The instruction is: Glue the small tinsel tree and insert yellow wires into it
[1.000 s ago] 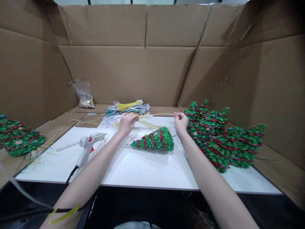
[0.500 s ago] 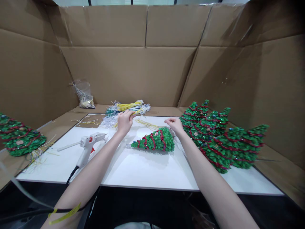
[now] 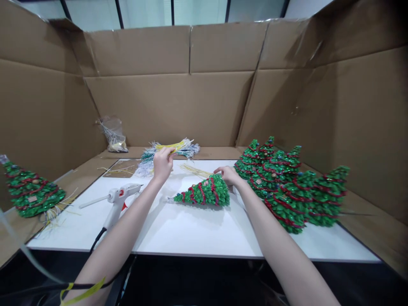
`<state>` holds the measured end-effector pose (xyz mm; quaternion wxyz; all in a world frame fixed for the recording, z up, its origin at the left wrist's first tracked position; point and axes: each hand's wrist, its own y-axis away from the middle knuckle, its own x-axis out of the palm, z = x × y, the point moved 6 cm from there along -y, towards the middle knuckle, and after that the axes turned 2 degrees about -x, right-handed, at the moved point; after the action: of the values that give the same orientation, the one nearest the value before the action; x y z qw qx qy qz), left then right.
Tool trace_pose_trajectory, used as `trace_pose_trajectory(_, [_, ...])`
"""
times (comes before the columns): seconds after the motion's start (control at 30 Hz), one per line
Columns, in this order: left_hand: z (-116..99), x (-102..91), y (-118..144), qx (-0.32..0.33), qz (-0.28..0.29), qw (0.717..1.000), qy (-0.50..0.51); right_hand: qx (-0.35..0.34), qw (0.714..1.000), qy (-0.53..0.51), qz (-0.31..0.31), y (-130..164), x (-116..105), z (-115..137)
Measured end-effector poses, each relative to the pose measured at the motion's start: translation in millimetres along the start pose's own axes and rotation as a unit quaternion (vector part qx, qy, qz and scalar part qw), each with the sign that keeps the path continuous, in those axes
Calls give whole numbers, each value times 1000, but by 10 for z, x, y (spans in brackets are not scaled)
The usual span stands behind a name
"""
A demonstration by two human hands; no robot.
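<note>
A small green tree [image 3: 204,193] wound with red garland lies on its side in the middle of the white board [image 3: 191,229], tip pointing left. My right hand [image 3: 228,175] rests on the tree's wide base end, fingers curled on it. My left hand [image 3: 162,163] is farther back and left, pinching a thin yellow strand [image 3: 174,148] at the pile of yellow, green and silver tinsel sticks [image 3: 168,148]. More loose yellow strands [image 3: 196,171] lie between my hands.
A white glue gun [image 3: 119,199] with a black cord lies left of the tree. Several finished green trees [image 3: 287,187] crowd the right side, one more tree [image 3: 30,193] at far left. A clear bag [image 3: 113,134] sits at the back. Cardboard walls [image 3: 178,102] enclose the bench.
My right hand let go of the strand stretched between both hands and came down onto the tree's base. My left hand drew back toward the tinsel pile. The camera tilted up slightly.
</note>
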<state>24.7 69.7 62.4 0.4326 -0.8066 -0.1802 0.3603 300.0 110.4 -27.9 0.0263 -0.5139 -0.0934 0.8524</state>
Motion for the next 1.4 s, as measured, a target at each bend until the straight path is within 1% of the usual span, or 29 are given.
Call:
trace_pose_trajectory(0.03, [-6,0,-26,0,1,1000,-1,3,1000,6,-2,6,-5,2])
trace_pose_trajectory(0.07, [-7,26,-52,0,16,1000,-6,5,1000,12,-3,12,-8,2])
trace_pose_trajectory(0.1, [-5,79,-79,-1,44,999,-13,6,1000,17,-3,18,-10,1])
trace_pose_trajectory(0.17, [4,244,-132,5,124,992,-26,8,1000,26,-1,28,-9,-5])
trace_pose_trajectory(0.23, [9,440,-191,20,206,978,-32,12,999,35,1,35,-4,-19])
trace_pose_trajectory(0.27, [10,530,-231,30,238,970,-33,16,999,40,0,38,-2,-27])
trace_pose_trajectory(0.33, [19,682,-343,43,280,958,-41,24,998,52,-10,43,-7,-40])
trace_pose_trajectory(0.37, [30,742,-412,47,292,954,-49,29,998,59,-18,45,-12,-44])
trace_pose_trajectory(0.43, [64,809,-575,47,287,954,-75,36,996,71,-38,50,-24,-47])
trace_pose_trajectory(0.53, [140,796,-791,38,218,969,-115,49,994,82,-62,54,-43,-58])
trace_pose_trajectory(0.6, [186,777,-832,43,177,973,-139,56,992,86,-72,51,-55,-74])
trace_pose_trajectory(0.7, [231,787,-730,54,154,974,-159,59,991,88,-83,38,-75,-100])
trace_pose_trajectory(0.8, [228,813,-545,50,160,975,-146,60,990,92,-94,32,-99,-112])
trace_pose_trajectory(0.9, [186,824,-388,40,176,975,-129,51,991,87,-87,39,-102,-93])
trace_pose_trajectory(0.97, [145,841,-290,41,206,971,-112,44,992,86,-75,45,-90,-76])
trace_pose_trajectory(1.03, [101,879,-171,52,259,960,-92,43,994,84,-64,47,-73,-75])
trace_pose_trajectory(1.13, [58,969,45,75,352,931,-69,44,995,70,-58,37,-50,-100])
trace_pose_trajectory(1.2, [64,1047,176,84,402,909,-66,42,995,63,-61,27,-43,-120])
trace_pose_trajectory(1.3, [109,1192,298,90,449,886,-72,35,996,56,-66,23,-43,-130])
trace_pose_trajectory(1.4, [149,1351,333,96,474,872,-76,23,996,50,-66,35,-50,-110])
